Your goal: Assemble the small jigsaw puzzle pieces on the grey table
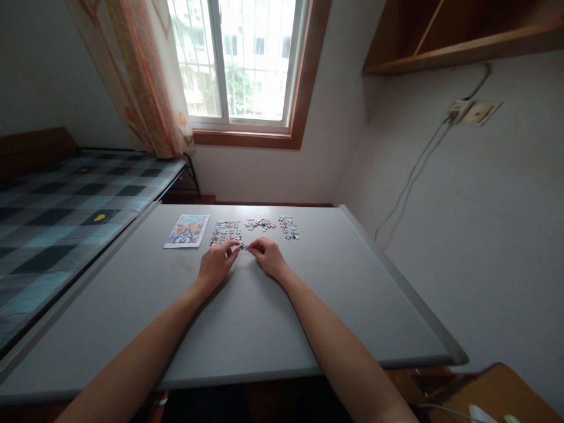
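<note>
My left hand (215,263) and my right hand (268,256) meet over the grey table (247,317), fingers pinched together on small jigsaw pieces (242,246) held between them. Just beyond the hands lie three loose groups of coloured puzzle pieces: a left group (225,232), a middle group (259,224) and a right group (288,228). A printed picture card (187,230) lies flat to the left of them.
A bed with a checked cover (57,205) runs along the table's left edge. The wall stands close on the right, with a socket and cable (467,111). A window and curtain (150,76) are behind; a wooden chair corner (484,393) shows bottom right.
</note>
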Demonstrator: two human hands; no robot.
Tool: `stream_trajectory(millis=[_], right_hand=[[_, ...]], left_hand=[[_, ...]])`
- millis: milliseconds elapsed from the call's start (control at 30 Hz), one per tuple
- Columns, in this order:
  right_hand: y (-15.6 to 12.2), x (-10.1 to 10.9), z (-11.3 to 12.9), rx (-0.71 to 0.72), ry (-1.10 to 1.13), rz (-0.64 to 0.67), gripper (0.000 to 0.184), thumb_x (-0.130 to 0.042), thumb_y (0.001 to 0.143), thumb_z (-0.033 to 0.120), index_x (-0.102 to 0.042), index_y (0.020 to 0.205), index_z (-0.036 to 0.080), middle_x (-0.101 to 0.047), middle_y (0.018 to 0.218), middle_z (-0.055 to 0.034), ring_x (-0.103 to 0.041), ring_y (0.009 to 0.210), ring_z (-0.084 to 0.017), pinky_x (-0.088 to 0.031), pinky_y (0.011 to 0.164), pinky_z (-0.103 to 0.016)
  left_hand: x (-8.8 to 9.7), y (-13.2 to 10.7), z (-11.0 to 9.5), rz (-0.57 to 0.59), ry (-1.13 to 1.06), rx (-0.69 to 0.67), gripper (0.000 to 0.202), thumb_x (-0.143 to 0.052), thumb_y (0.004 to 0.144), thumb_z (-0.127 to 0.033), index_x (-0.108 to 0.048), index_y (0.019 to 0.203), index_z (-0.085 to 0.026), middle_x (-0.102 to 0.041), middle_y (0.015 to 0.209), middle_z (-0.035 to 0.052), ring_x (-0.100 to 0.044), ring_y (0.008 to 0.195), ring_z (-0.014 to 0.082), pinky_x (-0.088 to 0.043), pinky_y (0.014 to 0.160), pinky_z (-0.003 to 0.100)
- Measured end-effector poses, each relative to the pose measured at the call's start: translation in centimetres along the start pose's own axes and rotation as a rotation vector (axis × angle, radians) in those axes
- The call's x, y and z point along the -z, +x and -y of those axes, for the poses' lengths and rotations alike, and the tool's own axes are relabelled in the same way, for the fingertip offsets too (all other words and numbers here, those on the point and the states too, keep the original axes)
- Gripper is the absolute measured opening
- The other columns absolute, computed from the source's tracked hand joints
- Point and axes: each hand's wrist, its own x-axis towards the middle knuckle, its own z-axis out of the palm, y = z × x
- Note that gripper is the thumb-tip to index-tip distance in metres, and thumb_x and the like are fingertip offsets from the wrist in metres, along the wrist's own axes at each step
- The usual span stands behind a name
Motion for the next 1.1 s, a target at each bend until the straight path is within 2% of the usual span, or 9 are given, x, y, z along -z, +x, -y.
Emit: stream_trajectory(millis=[800, 1100], right_hand=[[0.05, -0.08, -0.27, 0.032, -0.023, -0.019, 0.007, -0.06, 0.079, 0.015, -0.067, 0.078, 0.016, -0.063, 0.077, -0.0021, -0.057, 0.066, -0.011, -0.046, 0.066, -0.024], [0.0, -0.09, -0.2, 0.033, -0.03, -0.019, 0.007, -0.06, 0.078, 0.015, -0.067, 0.078, 0.016, -0.062, 0.077, -0.0019, -0.056, 0.064, -0.01, -0.046, 0.064, -0.023]], left_hand=[[-0.14, 0.01, 0.27, 0.019, -0.042, -0.048, 0.025, -0.049, 0.085, -0.038, -0.068, 0.091, -0.023, -0.065, 0.07, 0.0002, -0.057, 0.062, 0.0144, -0.037, 0.058, 0.023], [-0.2, -0.05, 0.25, 0.011, -0.021, -0.044, 0.026, -0.047, 0.086, -0.039, -0.068, 0.092, -0.023, -0.066, 0.071, 0.0005, -0.058, 0.063, 0.015, -0.037, 0.058, 0.023]])
